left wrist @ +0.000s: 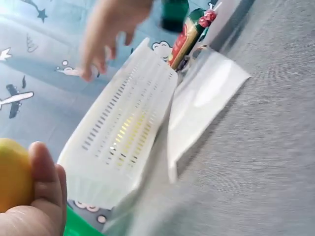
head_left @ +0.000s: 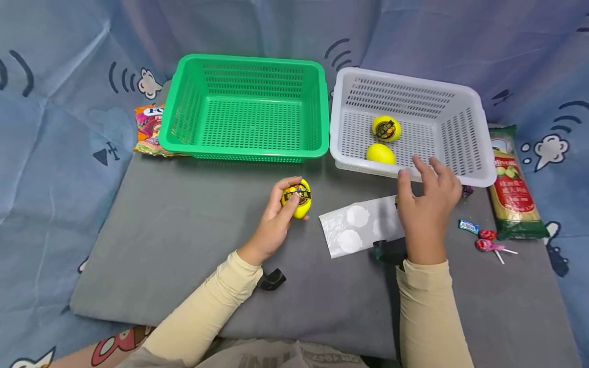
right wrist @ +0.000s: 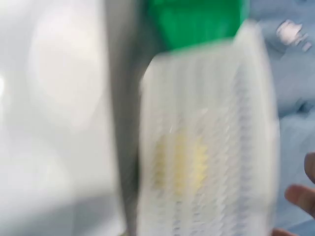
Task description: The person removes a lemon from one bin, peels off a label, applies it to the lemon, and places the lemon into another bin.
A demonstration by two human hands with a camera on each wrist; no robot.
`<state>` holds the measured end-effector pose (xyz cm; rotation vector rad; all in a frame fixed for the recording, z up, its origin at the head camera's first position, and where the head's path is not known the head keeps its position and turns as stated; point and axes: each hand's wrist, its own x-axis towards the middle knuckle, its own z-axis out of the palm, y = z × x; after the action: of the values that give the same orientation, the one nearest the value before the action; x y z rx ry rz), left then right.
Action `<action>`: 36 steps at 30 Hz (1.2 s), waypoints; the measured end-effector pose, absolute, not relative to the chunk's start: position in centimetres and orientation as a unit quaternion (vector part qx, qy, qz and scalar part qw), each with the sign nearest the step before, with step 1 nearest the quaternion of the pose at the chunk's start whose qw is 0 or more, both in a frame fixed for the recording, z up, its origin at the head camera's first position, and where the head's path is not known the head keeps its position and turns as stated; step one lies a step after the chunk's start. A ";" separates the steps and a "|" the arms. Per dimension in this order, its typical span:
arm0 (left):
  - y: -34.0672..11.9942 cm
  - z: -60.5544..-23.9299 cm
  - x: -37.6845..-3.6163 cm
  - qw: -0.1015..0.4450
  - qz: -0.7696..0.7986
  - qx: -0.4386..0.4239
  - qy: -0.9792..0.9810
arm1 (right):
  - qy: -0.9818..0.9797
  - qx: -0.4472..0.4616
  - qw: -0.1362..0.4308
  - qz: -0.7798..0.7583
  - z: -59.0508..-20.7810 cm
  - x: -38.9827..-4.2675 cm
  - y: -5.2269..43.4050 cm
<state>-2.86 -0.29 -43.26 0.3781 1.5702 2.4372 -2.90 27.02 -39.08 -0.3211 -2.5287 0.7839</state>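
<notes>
My left hand (head_left: 276,217) grips a yellow lemon (head_left: 302,205) that bears a black printed label; the lemon also shows at the left edge of the left wrist view. Over the front rim of the white basket (head_left: 342,148), my right hand (head_left: 428,209) hovers with its fingers spread and nothing held. Inside that basket lie two lemons: one with a black label (head_left: 386,129) and a plain-looking one (head_left: 380,153) in front of it. A white sheet with round white patches (head_left: 338,225) lies on the grey table, partly hidden by my right hand.
Left of the white basket stands a green basket (head_left: 244,153). A colourful snack bag (head_left: 149,130) is beside it. At right lie a red and green package (head_left: 515,189), a small blue-wrapped candy (head_left: 468,226) and two lollipops (head_left: 486,245).
</notes>
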 end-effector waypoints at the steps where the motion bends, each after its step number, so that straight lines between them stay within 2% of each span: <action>1: -0.1 -43.0 -3.2 0.105 0.828 0.136 0.534 | -0.926 -0.146 0.216 0.273 -39.1 -3.2 27.6; 3: 0.6 -42.0 -4.4 0.097 0.825 0.149 0.536 | -0.932 -0.175 0.181 0.261 -39.4 -3.7 28.5; 7: 3.7 -38.5 -8.7 0.085 0.817 0.134 0.555 | -0.933 -0.182 0.156 0.269 -39.6 -4.0 29.0; 12: 8.6 -35.5 -14.9 0.076 0.691 0.125 0.708 | -0.933 -0.188 0.125 0.279 -39.1 -4.6 28.8; 18: 10.9 -35.6 -18.7 0.132 0.559 0.129 0.808 | -0.937 -0.174 0.109 0.283 -39.5 -5.4 28.4; 20: 10.2 -35.5 -18.6 0.140 0.566 0.125 0.802 | -0.939 -0.167 0.109 0.280 -39.7 -5.7 28.2; 23: 8.1 -35.4 -17.5 0.115 0.631 0.127 0.757 | -0.943 -0.160 0.111 0.269 -39.7 -6.0 28.1; 27: 4.1 -36.1 -14.7 0.052 0.732 0.134 0.666 | -0.947 -0.155 0.113 0.257 -39.5 -6.0 28.3; 32: -1.0 -38.4 -10.8 -0.033 0.720 0.144 0.678 | -0.944 -0.161 0.112 0.266 -38.5 -5.4 28.8; 36: -3.7 -39.7 -9.0 -0.101 0.688 0.142 0.705 | -0.918 -0.186 0.188 0.296 -37.4 -5.1 28.2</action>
<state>-9.01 -3.72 -39.71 0.4780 2.3678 2.3113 -5.12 28.21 -37.41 -0.5226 -2.5819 0.8331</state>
